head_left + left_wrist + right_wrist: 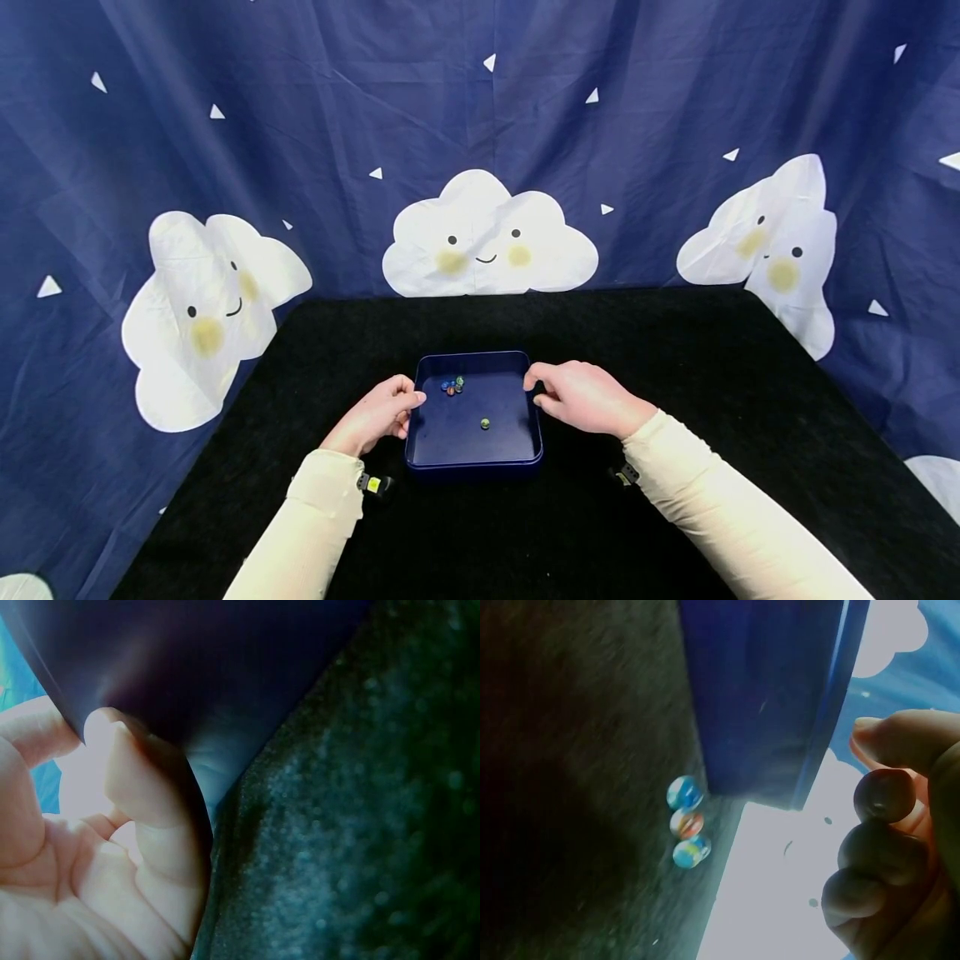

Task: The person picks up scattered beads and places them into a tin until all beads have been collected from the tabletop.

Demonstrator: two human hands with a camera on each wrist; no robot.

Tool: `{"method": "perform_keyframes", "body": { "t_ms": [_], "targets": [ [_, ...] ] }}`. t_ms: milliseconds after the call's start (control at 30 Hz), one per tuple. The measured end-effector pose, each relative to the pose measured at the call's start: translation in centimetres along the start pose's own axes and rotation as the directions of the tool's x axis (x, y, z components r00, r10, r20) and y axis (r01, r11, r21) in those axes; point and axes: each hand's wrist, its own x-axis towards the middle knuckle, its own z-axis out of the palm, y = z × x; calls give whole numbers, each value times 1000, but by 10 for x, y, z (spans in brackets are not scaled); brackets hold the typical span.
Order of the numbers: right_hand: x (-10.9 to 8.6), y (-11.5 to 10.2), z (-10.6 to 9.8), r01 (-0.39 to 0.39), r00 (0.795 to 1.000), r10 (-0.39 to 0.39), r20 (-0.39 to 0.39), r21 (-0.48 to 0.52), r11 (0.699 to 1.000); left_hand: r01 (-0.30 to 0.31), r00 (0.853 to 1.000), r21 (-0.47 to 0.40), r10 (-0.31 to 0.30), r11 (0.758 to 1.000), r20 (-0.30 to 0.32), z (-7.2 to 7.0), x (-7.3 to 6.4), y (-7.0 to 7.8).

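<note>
A square dark blue tray lies on the black cloth before me. My left hand grips its left rim, thumb over the edge; in the left wrist view the thumb meets the tray's side. Over the right rim hovers my right hand, fingers loosely curled, index and thumb apart, nothing visible between them. Inside the tray, a green marble sits alone near the middle, and several marbles cluster toward the back left. The right wrist view shows more glass marbles on the cloth beside the tray's wall.
Black cloth covers the table all around the tray. A dark blue curtain with white clouds and small triangles hangs behind and along both sides. In the head view, the right hand hides the marbles on the cloth.
</note>
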Motion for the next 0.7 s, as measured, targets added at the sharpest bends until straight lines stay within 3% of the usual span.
{"method": "perform_keyframes", "body": {
  "t_ms": [433,700],
  "targets": [
    [-16,47,8,-166,986,165,27,32,986,14,1000,-35,-14,999,0,1,1,2],
    [-20,61,14,-203,974,196,110,51,978,21,1000,-34,-21,999,-3,2,-1,4]
  ]
}}
